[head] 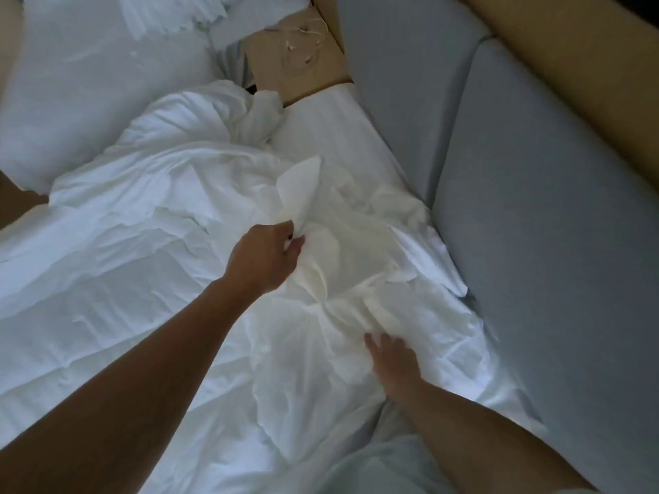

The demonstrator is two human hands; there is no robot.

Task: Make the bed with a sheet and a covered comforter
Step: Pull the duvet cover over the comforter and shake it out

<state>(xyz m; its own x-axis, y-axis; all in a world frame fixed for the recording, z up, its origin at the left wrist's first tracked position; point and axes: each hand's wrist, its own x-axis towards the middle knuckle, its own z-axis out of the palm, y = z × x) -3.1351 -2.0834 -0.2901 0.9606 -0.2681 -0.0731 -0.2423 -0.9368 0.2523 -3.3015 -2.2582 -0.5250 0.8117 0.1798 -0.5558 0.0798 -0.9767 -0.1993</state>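
White, crumpled bedding (149,244) lies heaped under both your hands, and I cannot tell sheet from comforter cover in it. Your left hand (264,254) pinches a creamier fold (306,194) between thumb and curled fingers and lifts it, likely to find an edge or the cover's mouth. Your right hand (392,358), nearer you, lies flat with straight fingers on the cloth, seemingly pinning it against that pull. Whether a comforter already sits inside a cover is hidden. Right of your right hand stands the grey padded headboard (535,208); beyond your left hand, a wooden nightstand (321,80) carries a pale cable (290,47).
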